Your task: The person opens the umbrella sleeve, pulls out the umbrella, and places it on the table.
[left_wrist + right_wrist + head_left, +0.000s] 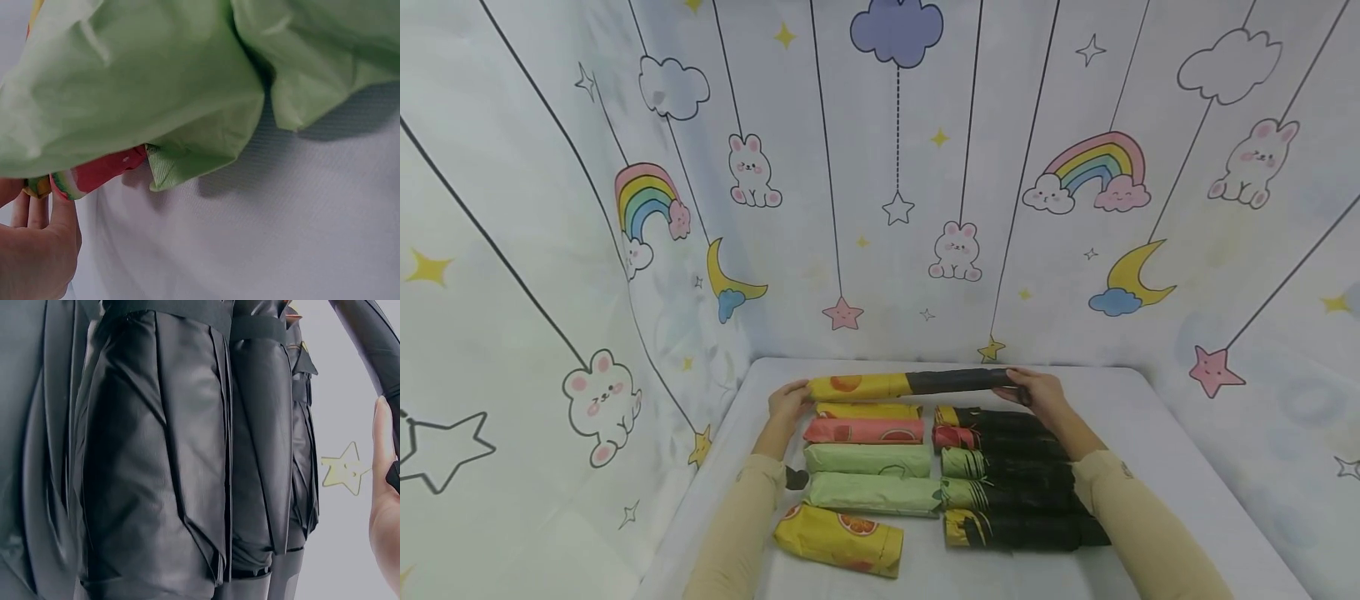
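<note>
Over the far end of the table, a yellow fruit-print sleeve (861, 387) and a black folded umbrella (958, 382) form one long, nearly level roll. My left hand (788, 400) holds the sleeve's left end, while my right hand (1036, 390) grips the umbrella's right end. Beneath lie more sleeves: a yellow one (868, 411), a red watermelon-print one (865, 431) and two light green ones, one (868, 460) behind the other (876, 493). The right wrist view has pleated black umbrellas (156, 450) close by, with my right hand at its edge.
Several black folded umbrellas (1022, 492) with coloured fruit-print ends lie side by side on the right of the white table (925, 579). Another yellow sleeve (838, 540) lies askew at the front left. A printed cloth backdrop (880, 275) rises behind the table.
</note>
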The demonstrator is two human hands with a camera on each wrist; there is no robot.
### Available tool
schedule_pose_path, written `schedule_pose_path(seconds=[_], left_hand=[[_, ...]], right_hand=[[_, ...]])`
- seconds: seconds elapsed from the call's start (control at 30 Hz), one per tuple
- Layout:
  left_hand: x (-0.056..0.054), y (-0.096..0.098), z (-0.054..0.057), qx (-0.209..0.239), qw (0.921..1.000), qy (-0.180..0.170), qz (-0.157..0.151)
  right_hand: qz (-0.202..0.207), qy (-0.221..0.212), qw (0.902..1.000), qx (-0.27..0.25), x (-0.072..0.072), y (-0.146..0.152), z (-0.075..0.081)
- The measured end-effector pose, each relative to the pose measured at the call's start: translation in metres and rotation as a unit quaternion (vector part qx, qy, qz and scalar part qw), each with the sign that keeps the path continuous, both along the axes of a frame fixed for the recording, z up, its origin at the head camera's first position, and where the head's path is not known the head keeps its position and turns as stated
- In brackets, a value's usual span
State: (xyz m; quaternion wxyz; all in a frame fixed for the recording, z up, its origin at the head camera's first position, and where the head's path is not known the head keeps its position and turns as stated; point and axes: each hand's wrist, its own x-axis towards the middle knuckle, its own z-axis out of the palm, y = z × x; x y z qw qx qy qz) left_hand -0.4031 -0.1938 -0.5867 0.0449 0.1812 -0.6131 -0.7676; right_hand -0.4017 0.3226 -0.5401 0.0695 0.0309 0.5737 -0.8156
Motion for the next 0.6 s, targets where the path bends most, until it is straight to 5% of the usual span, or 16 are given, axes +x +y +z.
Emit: schedule_pose_path(seconds=[0.6], left_hand=[[0.002,0.004,0.002,-0.01,0.9999,-0.003,-0.002]], right_hand=[[-0.015,0.005,0.9999,0.002,0.006,0.021,0.002]])
